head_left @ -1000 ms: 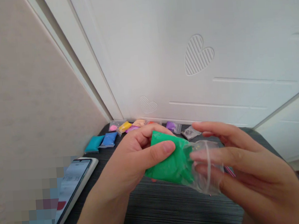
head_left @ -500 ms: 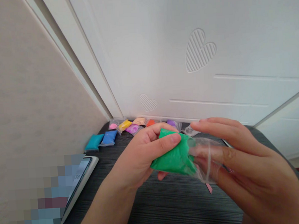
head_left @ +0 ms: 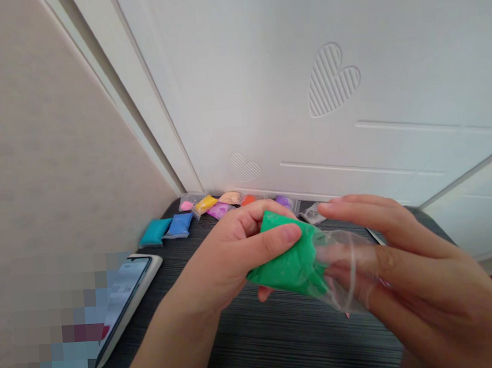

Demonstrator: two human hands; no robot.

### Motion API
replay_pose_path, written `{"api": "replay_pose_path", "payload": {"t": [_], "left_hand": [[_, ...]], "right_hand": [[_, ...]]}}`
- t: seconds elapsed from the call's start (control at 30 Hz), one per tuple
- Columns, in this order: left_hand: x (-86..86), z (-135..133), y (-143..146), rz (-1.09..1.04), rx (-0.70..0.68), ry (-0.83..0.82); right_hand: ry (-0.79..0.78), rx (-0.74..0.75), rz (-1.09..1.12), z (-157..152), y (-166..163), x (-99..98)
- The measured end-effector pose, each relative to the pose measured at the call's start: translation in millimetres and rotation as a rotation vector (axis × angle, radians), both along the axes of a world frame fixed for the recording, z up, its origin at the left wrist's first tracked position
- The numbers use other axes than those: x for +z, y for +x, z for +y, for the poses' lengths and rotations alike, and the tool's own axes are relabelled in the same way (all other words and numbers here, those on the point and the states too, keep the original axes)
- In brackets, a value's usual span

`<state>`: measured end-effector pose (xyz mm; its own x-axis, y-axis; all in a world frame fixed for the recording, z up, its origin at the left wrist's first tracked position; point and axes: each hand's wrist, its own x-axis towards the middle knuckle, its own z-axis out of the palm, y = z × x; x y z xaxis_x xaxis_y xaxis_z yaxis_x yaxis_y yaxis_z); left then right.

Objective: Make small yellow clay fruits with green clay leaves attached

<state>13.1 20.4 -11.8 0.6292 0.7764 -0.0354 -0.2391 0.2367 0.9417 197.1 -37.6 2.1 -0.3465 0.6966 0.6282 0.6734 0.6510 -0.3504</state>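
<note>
A clear zip bag [head_left: 340, 295] of green modelling clay [head_left: 290, 256] is held above the dark table. My left hand [head_left: 237, 251] grips its filled end, the thumb lying across the front and the fingers behind. The bag's mouth faces right. Into it reach fingers of my right hand [head_left: 426, 267], pinching at the torn-looking edge of the clay; their tips are partly blurred by the plastic. One finger of that hand stays outside, stretched over the bag.
Several small bags of coloured clay lie along the back, among them a blue bag [head_left: 179, 225] and a teal bag [head_left: 155, 232]. A phone [head_left: 128, 296] rests at the left. A white panel [head_left: 244, 95] rises behind the dark table [head_left: 255, 339].
My right hand has shifted slightly right and down, with the bag's mouth drawn along. A green flap of clay stands out more at the lower edge. My left hand keeps its grip.
</note>
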Motion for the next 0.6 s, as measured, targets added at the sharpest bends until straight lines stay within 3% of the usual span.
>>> {"api": "replay_pose_path", "payload": {"t": [0.33,0.6], "left_hand": [[2.6,0.3,-3.1,0.002,0.073,0.064],[2.5,-0.3,-3.8,0.047,0.046,0.055]], "right_hand": [[0.002,-0.033,0.081,-0.3,1.9,-1.4],[0.03,-0.045,-0.01,4.3,0.4,-2.6]]}}
